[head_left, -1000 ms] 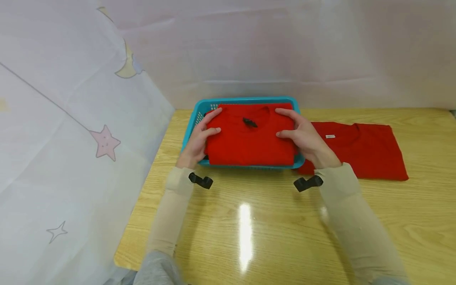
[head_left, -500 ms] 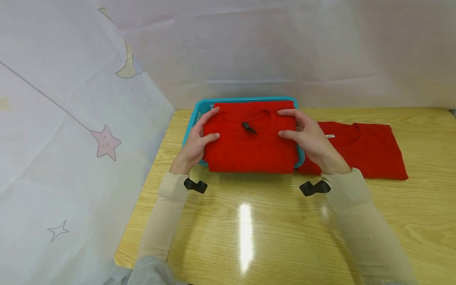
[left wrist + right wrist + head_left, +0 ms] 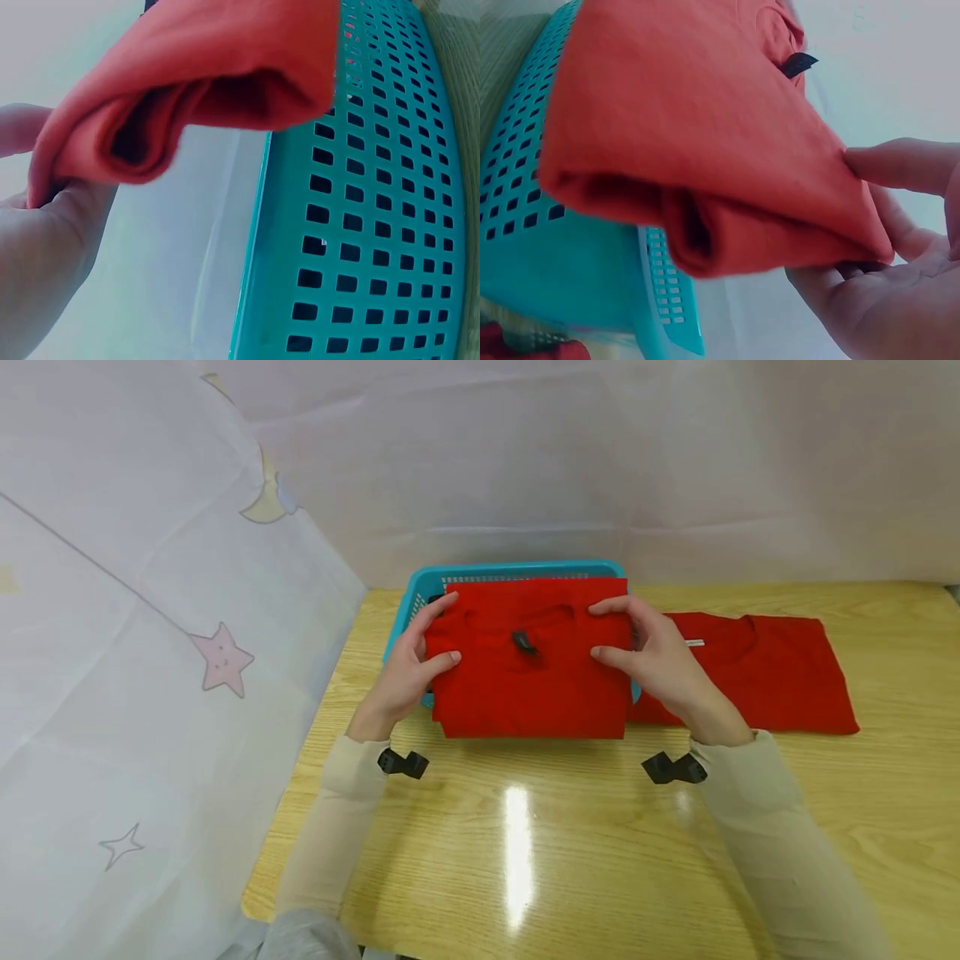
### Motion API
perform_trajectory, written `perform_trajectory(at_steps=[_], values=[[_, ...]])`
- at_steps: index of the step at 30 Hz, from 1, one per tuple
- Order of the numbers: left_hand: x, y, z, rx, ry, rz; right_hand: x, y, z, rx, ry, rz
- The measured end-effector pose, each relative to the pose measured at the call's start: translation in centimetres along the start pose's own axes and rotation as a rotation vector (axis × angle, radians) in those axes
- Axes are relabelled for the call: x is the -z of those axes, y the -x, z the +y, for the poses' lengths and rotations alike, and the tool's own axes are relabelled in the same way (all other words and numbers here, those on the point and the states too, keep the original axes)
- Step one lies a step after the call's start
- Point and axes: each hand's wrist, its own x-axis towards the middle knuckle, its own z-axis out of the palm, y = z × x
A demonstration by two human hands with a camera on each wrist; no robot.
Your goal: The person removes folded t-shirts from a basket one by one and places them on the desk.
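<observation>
One blue basket stands on the table. Dark material shows inside at its left end; the remaining contents are hidden by the folded red shirt, positioned above the basket and overhanging its near rim. The left hand and right hand each clamp one side edge—thumb on top, other fingers partly beneath. A second red shirt lies right of the basket. Count: two shirts, one basket.

T-shirt of matt cloth, basket of smooth plastic, counter of glossy wood grain, sleeves of matt fabric
</observation>
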Motion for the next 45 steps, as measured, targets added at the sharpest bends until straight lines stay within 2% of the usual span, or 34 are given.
perform_trajectory(at_steps=[4,7,10,14,18,23,27,32,38,42,45], values=[[0.0,0.6,0.1,0.001,-0.045,0.0,0.1,0.6,0.3,0.036,0.104,-0.02],[0.3,1.3,0.0,-0.006,-0.017,-0.019,-0.1,1.0,0.4,0.069,0.158,-0.041],[0.7,2.0,0.0,0.011,0.068,-0.064,-0.2,1.5,0.2,0.104,0.2,-0.067],[1.2,2.9,-0.1,0.054,0.11,-0.096,-0.4,2.1,0.1,0.137,0.205,-0.117],[1.3,3.6,0.0,0.094,0.123,-0.132,-0.5,2.7,0.1,0.125,0.173,-0.16],[1.4,4.2,0.1,0.116,0.074,-0.218,-0.5,3.2,0.3,0.103,0.201,-0.169],[1.4,4.6,0.0,0.126,0.005,-0.249,-0.5,3.5,0.5,0.108,0.22,-0.174],[1.6,4.8,-0.3,0.135,0.008,-0.293,-0.4,3.8,0.9,0.111,0.255,-0.173],[1.8,5.2,-1.1,0.146,0.005,-0.342,-0.5,4.4,1.6,0.078,0.234,-0.197],[1.8,5.5,-1.4,0.177,-0.017,-0.387,-0.7,4.7,2.0,0.056,0.24,-0.207],[1.7,5.6,-1.6,0.202,-0.046,-0.435,-0.8,4.8,2.5,0.046,0.201,-0.226]])
